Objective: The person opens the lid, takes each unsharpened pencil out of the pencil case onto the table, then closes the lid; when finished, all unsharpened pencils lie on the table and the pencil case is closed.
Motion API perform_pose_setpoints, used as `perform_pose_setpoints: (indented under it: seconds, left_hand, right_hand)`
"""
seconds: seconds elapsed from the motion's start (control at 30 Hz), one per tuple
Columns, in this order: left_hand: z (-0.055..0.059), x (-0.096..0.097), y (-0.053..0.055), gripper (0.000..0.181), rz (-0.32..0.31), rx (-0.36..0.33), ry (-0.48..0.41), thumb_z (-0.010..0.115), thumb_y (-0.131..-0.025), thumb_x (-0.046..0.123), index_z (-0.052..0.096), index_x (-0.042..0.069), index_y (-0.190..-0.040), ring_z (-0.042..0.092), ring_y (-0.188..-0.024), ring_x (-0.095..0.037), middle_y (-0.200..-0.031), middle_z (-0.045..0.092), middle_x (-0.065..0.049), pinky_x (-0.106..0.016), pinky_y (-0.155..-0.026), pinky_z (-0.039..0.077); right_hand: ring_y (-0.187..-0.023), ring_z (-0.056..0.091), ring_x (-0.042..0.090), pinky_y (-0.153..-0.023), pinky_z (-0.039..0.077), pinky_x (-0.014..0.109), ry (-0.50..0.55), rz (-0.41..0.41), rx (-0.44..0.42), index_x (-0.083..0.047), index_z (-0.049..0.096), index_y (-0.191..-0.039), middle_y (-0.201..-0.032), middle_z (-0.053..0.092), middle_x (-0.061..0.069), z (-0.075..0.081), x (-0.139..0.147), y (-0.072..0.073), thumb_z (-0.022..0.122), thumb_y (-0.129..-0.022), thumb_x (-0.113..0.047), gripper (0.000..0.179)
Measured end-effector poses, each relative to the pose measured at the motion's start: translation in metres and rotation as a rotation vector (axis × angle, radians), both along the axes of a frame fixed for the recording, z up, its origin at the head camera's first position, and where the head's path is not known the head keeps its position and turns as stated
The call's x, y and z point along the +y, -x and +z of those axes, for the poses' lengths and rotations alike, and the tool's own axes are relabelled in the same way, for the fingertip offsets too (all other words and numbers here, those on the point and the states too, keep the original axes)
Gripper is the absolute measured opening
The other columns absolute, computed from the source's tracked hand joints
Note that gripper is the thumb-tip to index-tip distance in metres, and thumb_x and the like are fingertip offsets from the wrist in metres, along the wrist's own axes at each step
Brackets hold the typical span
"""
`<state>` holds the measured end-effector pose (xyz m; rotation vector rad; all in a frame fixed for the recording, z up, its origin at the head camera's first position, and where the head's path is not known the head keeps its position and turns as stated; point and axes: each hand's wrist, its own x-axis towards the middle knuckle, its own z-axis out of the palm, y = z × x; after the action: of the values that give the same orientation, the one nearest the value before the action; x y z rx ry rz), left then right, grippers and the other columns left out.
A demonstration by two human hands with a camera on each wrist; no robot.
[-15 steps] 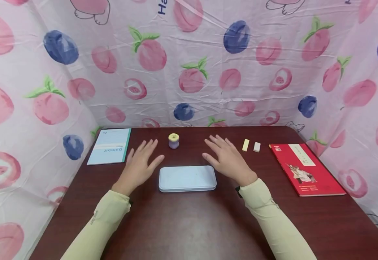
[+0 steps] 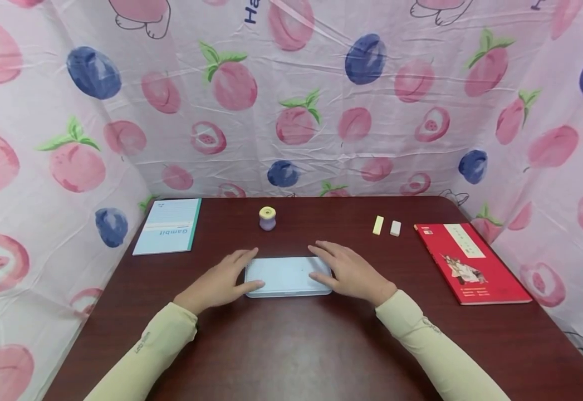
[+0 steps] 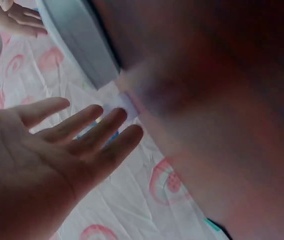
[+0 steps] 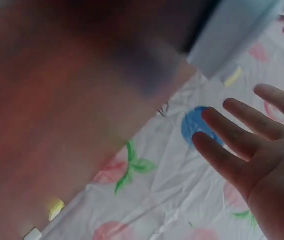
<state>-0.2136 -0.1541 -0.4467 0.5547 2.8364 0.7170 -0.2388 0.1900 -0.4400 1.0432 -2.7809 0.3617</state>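
Pale blue, the flat, rounded pencil case (image 2: 286, 275) lies lid-up on the dark wood bench (image 2: 291, 345), its lid closed. Its long axis runs left to right, square to the person, with one short end toward each hand and one long side facing the person.

The two hands flank it: the left hand (image 2: 221, 283) at its left end, the right hand (image 2: 355, 273) at its right end. Both are free of any grasp, fingers extended and spread; in the wrist views the fingers stand apart from the case.

Around the case, one of each: a yellow-topped purple spool-shaped container (image 2: 268, 219) upright beyond it, slightly left of its middle; a "Gambit" notebook (image 2: 166, 225) beyond and well to its left; a red book (image 2: 471, 264) well to its right. Two small blocks lie beyond and right of the case: a yellow block (image 2: 378, 225) and, just right of that, a white block (image 2: 395, 228). One fruit-printed cloth backdrop (image 2: 251, 145) hangs behind it all.
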Motion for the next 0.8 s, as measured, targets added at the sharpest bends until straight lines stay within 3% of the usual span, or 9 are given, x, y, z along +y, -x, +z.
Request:
perform_pose_setpoints:
  seconds: [0.1, 0.33, 0.57, 0.8]
  left_hand:
    - [-0.003, 0.001, -0.002, 0.102, -0.038, -0.034, 0.002, 0.070, -0.090, 0.072, 0.025, 0.029, -0.171, 0.042, -0.155, -0.031, -0.170, 0.038, -0.009, -0.058, -0.122, 0.042]
    - [-0.003, 0.002, -0.004, 0.106, -0.071, -0.020, 0.035, 0.076, -0.087, 0.070, 0.028, 0.027, -0.171, 0.046, -0.150, -0.031, -0.167, 0.042, -0.009, -0.056, -0.121, 0.044]
    - [-0.007, 0.002, -0.001, 0.111, -0.121, 0.061, 0.084, 0.079, -0.083, 0.072, 0.030, 0.023, -0.170, 0.050, -0.141, -0.028, -0.160, 0.048, -0.010, -0.055, -0.119, 0.046]
    - [-0.008, 0.005, 0.007, 0.114, -0.145, 0.089, 0.154, 0.079, -0.083, 0.072, 0.030, 0.016, -0.170, 0.044, -0.149, -0.033, -0.165, 0.045, -0.013, -0.061, -0.123, 0.038]
  right_hand:
    - [-0.145, 0.056, 0.032, -0.118, 0.048, 0.052, -0.029, 0.030, -0.011, -0.013, 0.051, -0.159, -0.159, 0.055, 0.016, -0.005, 0.000, -0.004, 0.070, -0.099, -0.057, 0.077]
    - [-0.140, 0.061, 0.031, -0.113, 0.053, 0.050, -0.087, 0.107, 0.062, -0.014, 0.054, -0.157, -0.154, 0.059, 0.016, -0.012, -0.001, -0.010, 0.071, -0.097, -0.059, 0.077]
    - [-0.141, 0.059, 0.032, -0.112, 0.054, 0.047, -0.147, 0.131, 0.097, -0.014, 0.053, -0.156, -0.156, 0.057, 0.017, -0.015, -0.001, -0.008, 0.075, -0.094, -0.060, 0.080]
    - [-0.137, 0.061, 0.031, -0.107, 0.057, 0.045, -0.205, 0.152, 0.149, -0.014, 0.053, -0.156, -0.153, 0.059, 0.016, -0.021, -0.001, -0.002, 0.074, -0.097, -0.056, 0.076]
